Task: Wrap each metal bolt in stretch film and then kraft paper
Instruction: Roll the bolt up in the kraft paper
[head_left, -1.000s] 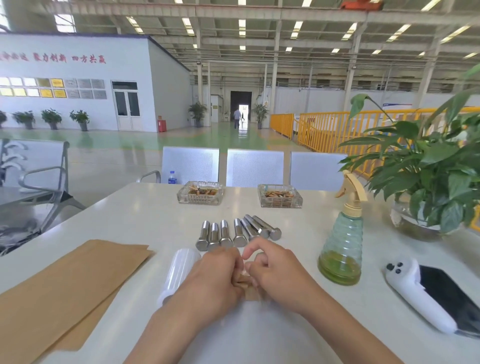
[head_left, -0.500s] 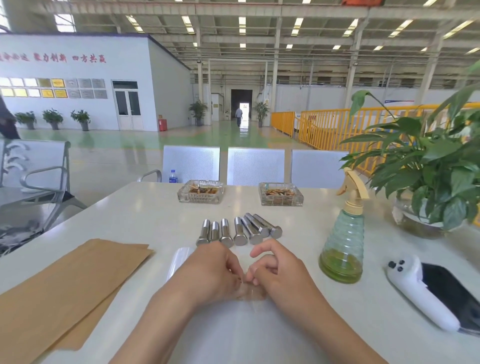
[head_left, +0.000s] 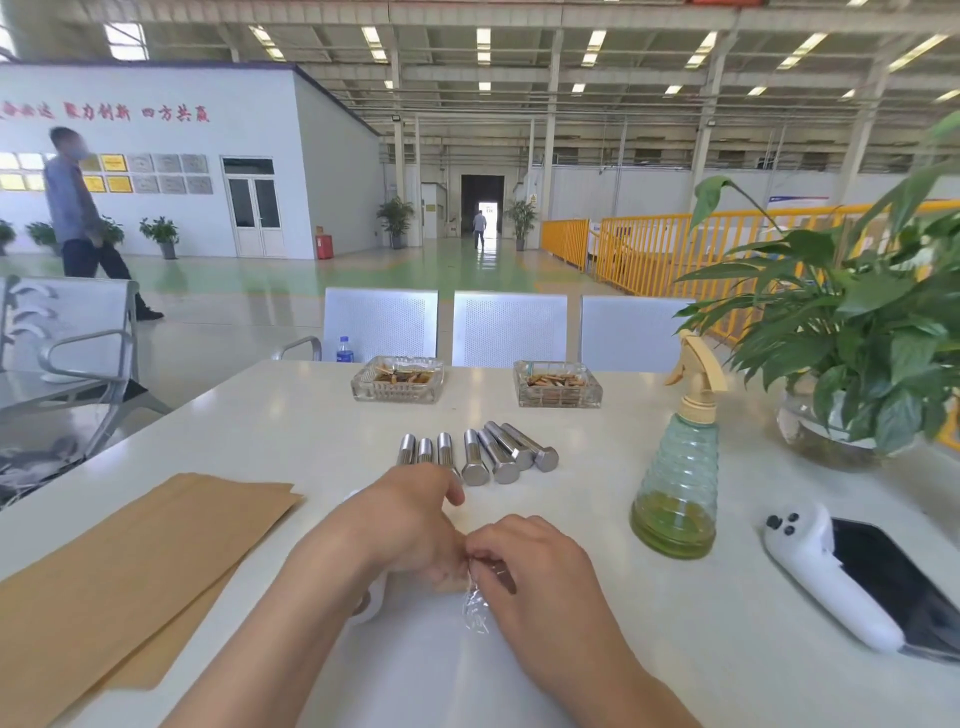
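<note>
Six bare bolts (head_left: 475, 456) lie beyond the hands, so no bolt looks finished. The right hand (head_left: 524, 566) pinches loose stretch film (head_left: 475, 605). The left hand (head_left: 410, 525) curls over the film roll (head_left: 371, 597) beside it; the kraft paper (head_left: 130, 561) is unused.

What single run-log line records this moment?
stage: film wrap | left hand: on film roll | right hand: pinching stretch film | bolts: unwrapped in row | kraft paper: untouched

Red characters on the white wall (head_left: 156, 135) read "聚力创新 四方共赢".
</note>
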